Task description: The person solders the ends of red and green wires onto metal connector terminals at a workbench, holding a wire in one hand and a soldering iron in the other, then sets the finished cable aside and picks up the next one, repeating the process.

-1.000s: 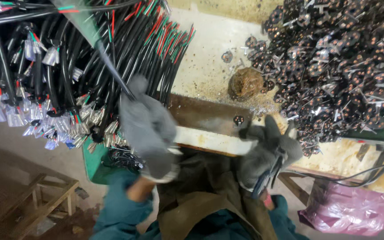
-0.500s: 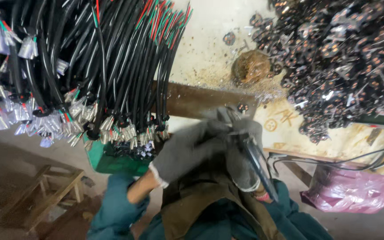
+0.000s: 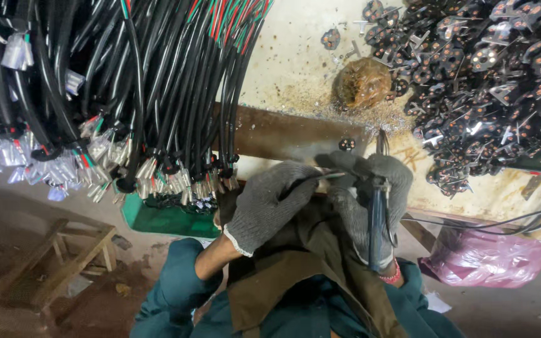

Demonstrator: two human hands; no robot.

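Head view: hands (image 3: 320,200) closed, gripping wire (image 3: 311,178) and pliers (image 3: 377,219).

Thin black cable (image 3: 305,180): short visible run at centre of frame, nearly level, pinched in the grey-gloved left hand (image 3: 264,203) at one end, its pale tip reaching the right hand (image 3: 370,188) at the other. Blue-handled pliers (image 3: 377,213): held upright in the gloved right hand, right of centre, handles pointing down toward the lower frame, dark metal tips poking up past the glove toward the brown bench edge. Cable tip meets pliers at the glove; exact contact hidden.
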